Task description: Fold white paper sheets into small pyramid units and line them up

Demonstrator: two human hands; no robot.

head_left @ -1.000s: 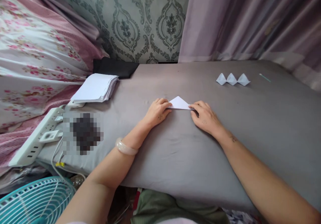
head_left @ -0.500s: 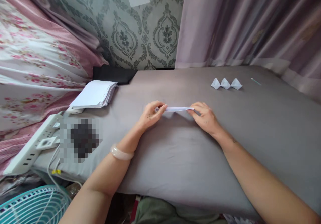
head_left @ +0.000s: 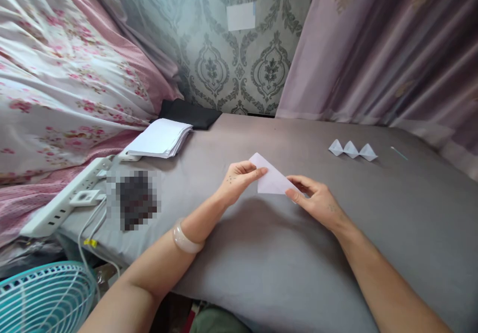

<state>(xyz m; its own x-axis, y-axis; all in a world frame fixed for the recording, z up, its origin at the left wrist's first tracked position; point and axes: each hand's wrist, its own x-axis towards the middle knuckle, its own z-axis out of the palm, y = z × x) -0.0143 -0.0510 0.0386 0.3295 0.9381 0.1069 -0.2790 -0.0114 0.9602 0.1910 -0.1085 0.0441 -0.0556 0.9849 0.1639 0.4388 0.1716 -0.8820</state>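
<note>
Above the grey cloth (head_left: 257, 263), nr centre: folded paper (head_left: 275, 182), tilted. L hand (head_left: 239, 178) pinches its L side, thumb on top; R hand (head_left: 317, 203) pinches its lower R corner, thumb likewise nearest the viewer. Hands apart fr. each other, both clamped on the paper. Upper R: 3 white folded pcs (head_left: 350, 150) in a row, w/ thin stick (head_left: 399, 153) to their R. Upper L: sheet stack (head_left: 159, 138); black item (head_left: 192, 115) behind. L edge: power strip (head_left: 59, 203). Bottom L corner: fan (head_left: 41, 298).
</note>
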